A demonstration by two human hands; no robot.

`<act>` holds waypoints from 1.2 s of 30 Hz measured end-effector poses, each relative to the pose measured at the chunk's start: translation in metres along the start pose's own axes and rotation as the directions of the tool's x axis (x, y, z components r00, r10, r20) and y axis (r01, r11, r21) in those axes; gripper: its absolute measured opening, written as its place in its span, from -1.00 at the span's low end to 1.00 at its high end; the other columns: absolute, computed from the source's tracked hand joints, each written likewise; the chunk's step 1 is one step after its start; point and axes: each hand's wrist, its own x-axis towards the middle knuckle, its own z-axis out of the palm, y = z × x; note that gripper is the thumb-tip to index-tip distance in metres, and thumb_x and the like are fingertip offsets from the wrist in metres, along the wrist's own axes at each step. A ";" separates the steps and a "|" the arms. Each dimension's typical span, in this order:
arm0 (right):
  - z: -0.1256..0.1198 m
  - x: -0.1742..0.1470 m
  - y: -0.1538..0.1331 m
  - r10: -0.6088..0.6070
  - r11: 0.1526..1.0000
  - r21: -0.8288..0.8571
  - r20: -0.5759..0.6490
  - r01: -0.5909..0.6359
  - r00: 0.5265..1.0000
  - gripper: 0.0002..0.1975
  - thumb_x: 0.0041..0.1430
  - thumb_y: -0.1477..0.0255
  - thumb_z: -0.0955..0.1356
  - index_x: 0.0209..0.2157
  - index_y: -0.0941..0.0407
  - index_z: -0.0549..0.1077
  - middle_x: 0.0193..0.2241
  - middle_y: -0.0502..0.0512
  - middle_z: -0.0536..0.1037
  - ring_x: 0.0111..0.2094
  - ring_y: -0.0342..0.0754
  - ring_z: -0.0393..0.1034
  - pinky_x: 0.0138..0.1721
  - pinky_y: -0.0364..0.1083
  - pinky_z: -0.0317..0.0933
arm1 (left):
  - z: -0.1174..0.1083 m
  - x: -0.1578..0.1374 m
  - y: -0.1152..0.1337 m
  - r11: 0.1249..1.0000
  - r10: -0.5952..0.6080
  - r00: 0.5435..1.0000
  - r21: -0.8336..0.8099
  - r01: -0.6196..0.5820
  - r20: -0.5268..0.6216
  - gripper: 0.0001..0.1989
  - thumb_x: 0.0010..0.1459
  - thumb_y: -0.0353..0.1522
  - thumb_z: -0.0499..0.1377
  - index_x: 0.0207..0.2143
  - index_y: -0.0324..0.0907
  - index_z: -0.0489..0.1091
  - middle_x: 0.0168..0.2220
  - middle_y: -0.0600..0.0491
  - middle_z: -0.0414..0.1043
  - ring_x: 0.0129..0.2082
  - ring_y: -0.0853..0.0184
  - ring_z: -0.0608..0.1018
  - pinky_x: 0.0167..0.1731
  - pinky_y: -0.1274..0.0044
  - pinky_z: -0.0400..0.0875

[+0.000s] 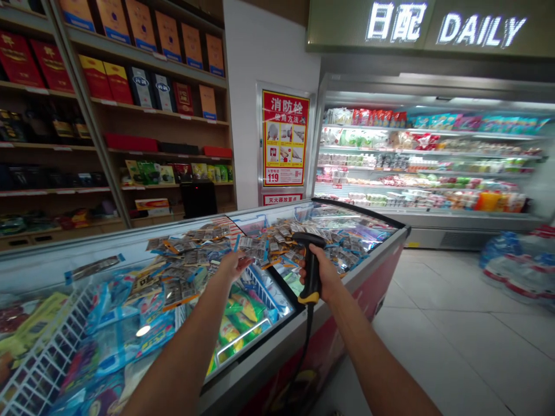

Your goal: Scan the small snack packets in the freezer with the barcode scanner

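My right hand (323, 271) is wrapped round the grip of a black and yellow barcode scanner (311, 277), whose head points left over the freezer. A cable hangs down from the scanner's base. With fingers closed at its near edge, my left hand (232, 266) holds a small snack packet (252, 248) with a pale printed label and blue ends. Many similar packets (191, 260) lie in loose heaps on the glass top of the chest freezer (347, 283), on both sides of my hands.
Under the glass are wire baskets (52, 346) and bagged frozen goods (243, 312). Shelves of boxes (169, 34) stand at the left back. A lit refrigerated display (425, 141) runs along the back right. Wrapped bottles (515, 271) stand on the tiled floor (437, 335).
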 end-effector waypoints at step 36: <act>0.008 0.003 -0.014 0.002 0.985 0.172 0.125 -0.023 0.992 -0.72 -0.03 0.22 0.21 -0.52 0.17 0.27 -0.74 -0.06 0.29 -0.75 -0.25 0.15 -0.74 -0.24 0.07 | 0.071 -0.016 -0.084 0.925 -0.089 0.984 -0.353 0.139 0.153 -0.78 -0.04 -0.64 -0.01 -0.47 -0.13 0.20 -0.50 0.17 0.34 -0.54 0.53 0.45 -0.40 0.63 0.35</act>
